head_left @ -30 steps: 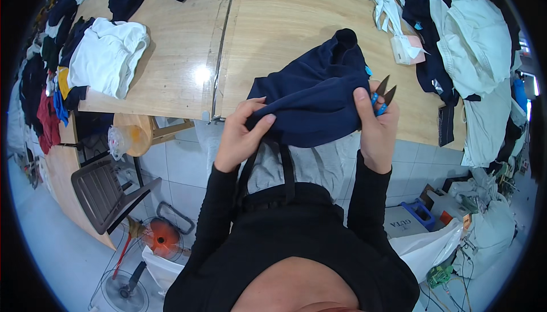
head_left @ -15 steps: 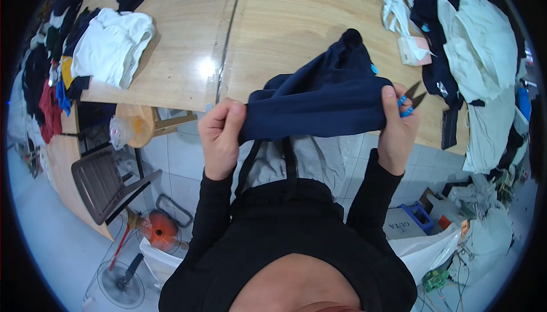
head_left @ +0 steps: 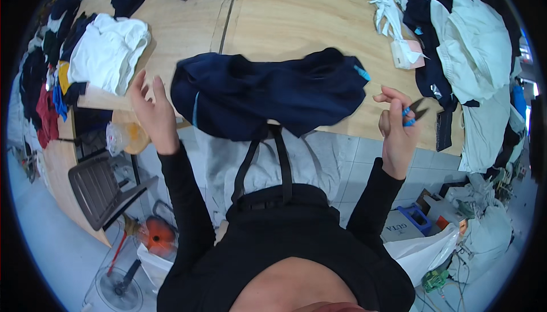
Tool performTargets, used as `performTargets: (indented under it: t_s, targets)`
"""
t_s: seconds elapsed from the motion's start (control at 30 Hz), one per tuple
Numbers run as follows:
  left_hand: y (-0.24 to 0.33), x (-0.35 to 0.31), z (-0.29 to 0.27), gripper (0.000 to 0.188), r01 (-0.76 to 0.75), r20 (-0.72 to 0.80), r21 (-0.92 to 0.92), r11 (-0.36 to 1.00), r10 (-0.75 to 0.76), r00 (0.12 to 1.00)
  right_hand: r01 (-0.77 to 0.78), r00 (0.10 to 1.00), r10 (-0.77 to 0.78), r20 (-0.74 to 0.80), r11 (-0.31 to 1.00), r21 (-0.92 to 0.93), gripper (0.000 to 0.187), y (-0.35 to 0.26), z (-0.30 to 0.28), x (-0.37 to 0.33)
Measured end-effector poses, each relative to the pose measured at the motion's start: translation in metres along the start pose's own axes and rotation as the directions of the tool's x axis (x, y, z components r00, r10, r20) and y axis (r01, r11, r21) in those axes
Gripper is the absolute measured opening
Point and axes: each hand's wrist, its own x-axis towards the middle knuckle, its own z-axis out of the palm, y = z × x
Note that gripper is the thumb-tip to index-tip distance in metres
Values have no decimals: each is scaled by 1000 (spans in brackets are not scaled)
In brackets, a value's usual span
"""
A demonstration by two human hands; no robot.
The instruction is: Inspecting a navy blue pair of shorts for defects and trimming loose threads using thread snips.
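Note:
A navy blue garment (head_left: 262, 93) lies bunched across the table's near edge, its lower folds hanging over my grey apron. Light blue shows at a small tab on its right end and along an edge on its left. My left hand (head_left: 152, 113) is off the cloth, just beyond its left end, fingers apart and holding nothing. To the right of the garment, my right hand (head_left: 397, 135) is also clear of it. Small scissors (head_left: 419, 110) with dark blades and blue on the handles sit in that hand, blades pointing up and right.
Folded white clothing (head_left: 108, 50) lies on the table's left side. At right are a pale garment pile (head_left: 476, 50), white strips (head_left: 384, 13) and a small pink-and-white box (head_left: 405, 54). A brown chair (head_left: 97, 189) and an orange fan (head_left: 158, 235) stand lower left.
Both hands have let go of the navy garment, which was stretched between them. It has dropped and spread leftward. My left hand has moved left and opened; the scissors stay in my right.

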Motion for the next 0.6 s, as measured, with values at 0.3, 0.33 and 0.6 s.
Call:
performTargets:
  t_s: [0.3,0.33,0.6]
  targets:
    - [85,-91,119,25,-40,404,-423,905,227,886,-57,994,24,-109,950,-308,25,121,5,10]
    - [88,-89,135,27,-177,378,-407,896,342,860,-61,996,38,-82,952,-301,25,116,16,6]
    - [95,-70,154,30,274,884,-393,877,279,376,-36,997,23,-68,978,-205,28,90,28,-16]
